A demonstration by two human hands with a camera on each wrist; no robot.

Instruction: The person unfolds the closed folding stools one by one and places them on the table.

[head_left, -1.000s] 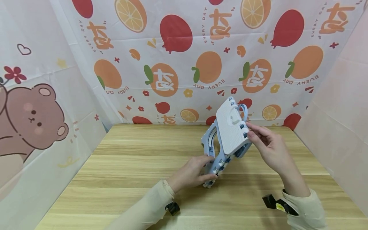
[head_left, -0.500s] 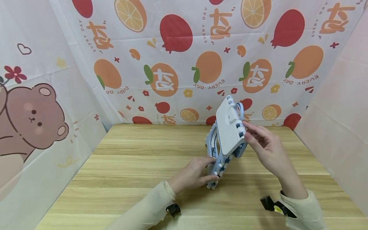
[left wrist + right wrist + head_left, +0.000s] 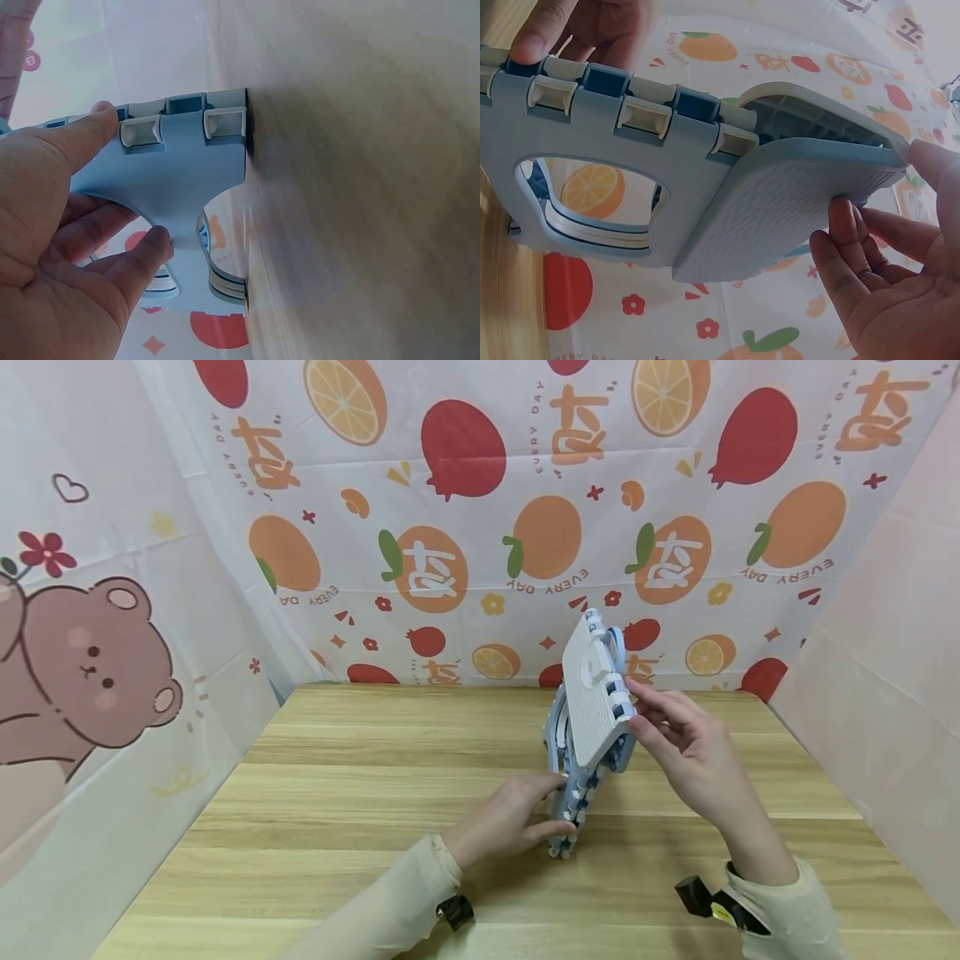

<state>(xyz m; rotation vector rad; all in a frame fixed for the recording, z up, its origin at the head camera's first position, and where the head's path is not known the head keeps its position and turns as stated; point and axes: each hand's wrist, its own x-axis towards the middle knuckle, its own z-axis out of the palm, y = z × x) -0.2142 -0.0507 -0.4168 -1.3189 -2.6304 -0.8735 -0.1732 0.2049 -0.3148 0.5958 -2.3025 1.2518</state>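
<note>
**Folding stool stands on edge between the two hands, long axis slanted up and away**

The folding stool (image 3: pixel 588 727) is pale blue with a white textured seat panel. It is nearly folded flat and stands on its lower end on the wooden table (image 3: pixel 337 793), a little to the right of the middle. Its long axis runs from the table, close to the person, upward and away toward the fruit-printed backdrop (image 3: pixel 480 510), so the stool leans rather than standing straight.

The left hand (image 3: pixel 510 818) is at the low end. In the left wrist view its thumb lies along the hinged edge and its fingers are under the blue leg panel, so it pinches that panel just where the stool meets the table. The right hand (image 3: pixel 678 743) is at the high end, on the right side of the stool. In the right wrist view its fingers are mostly straight and its fingertips (image 3: pixel 844 214) touch the edge of the seat panel; they press it and do not curl round it.

The two hands are apart, one at each end of the long axis. The left is the lower and nearer to the person, the right the higher and farther.
</note>
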